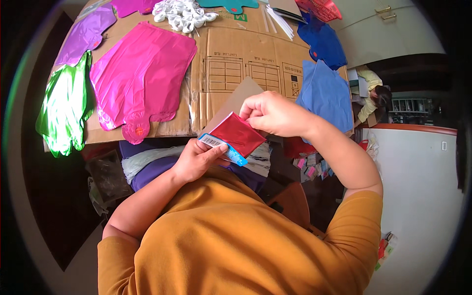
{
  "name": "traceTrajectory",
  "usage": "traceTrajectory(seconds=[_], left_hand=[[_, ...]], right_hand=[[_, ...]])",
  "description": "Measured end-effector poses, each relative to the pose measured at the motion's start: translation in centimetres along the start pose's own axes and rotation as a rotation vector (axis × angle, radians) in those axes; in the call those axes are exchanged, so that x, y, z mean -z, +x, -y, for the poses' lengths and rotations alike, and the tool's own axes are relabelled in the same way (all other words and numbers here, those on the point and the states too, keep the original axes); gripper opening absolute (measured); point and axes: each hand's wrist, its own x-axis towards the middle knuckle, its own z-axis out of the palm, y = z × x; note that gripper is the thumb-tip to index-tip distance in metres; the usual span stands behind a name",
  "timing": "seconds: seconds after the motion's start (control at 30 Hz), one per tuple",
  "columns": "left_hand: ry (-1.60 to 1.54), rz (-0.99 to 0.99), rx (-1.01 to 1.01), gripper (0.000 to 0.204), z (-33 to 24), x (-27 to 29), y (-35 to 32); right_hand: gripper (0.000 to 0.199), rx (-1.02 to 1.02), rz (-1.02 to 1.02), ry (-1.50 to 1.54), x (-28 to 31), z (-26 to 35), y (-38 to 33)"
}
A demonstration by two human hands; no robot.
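Observation:
In front of my chest, just off the table's near edge, is a folded red foil packet (pixel 240 133) with a blue-and-white barcode card (pixel 235 156) along its lower side. My left hand (pixel 196 160) grips the packet at the card, thumb on top and fingers underneath. At its upper corner, my right hand (pixel 275 115) pinches the edge between thumb and bent fingers. Exactly what lies between those fingertips is hidden. Behind the packet, a plain grey-brown card sheet (pixel 227 107) lies at the table edge.
Cardboard (pixel 221 49) covers the table. Flat foil balloons lie on it: pink (pixel 142 73), purple (pixel 86 37), green (pixel 66 105), dark blue (pixel 322 42), light blue (pixel 324 93). White ribbon coils (pixel 182 14), white sticks (pixel 281 24) and a red basket (pixel 322 7) sit farther back. Another person (pixel 371 91) is at right.

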Motion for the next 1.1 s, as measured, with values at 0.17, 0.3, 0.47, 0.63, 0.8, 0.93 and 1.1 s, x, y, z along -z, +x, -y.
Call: traceTrajectory(seconds=[0.17, 0.3, 0.47, 0.63, 0.8, 0.93, 1.1], left_hand=[[-0.013, -0.054, 0.012, 0.023, -0.2, -0.6, -0.3], [-0.038, -0.087, 0.013, 0.025, -0.4, -1.2, -0.1], [-0.107, -0.123, 0.031, 0.025, -0.5, -1.2, -0.2], [-0.150, -0.170, 0.025, 0.024, -1.0, -1.7, -0.5], [-0.192, -0.185, 0.026, 0.023, -0.9, -2.0, -0.5], [-0.201, -0.199, 0.018, 0.020, -0.7, -2.3, -0.6], [-0.210, -0.207, 0.023, 0.021, -0.8, -2.4, -0.5]], right_hand=[[0.018, 0.076, 0.011, 0.167, -0.7, -1.0, 0.0], [0.017, 0.038, 0.066, 0.249, -0.5, -1.7, 0.7], [0.020, -0.110, 0.193, 0.497, 0.3, -1.4, 1.3], [0.018, 0.117, 0.143, 0.194, 0.4, 0.1, 1.0], [0.012, -0.016, 0.117, 0.094, -0.1, -0.3, 1.8], [0.008, -0.046, 0.073, 0.212, -0.7, -1.2, 2.6], [0.009, -0.076, 0.082, 0.016, -0.2, -0.8, 3.3]])
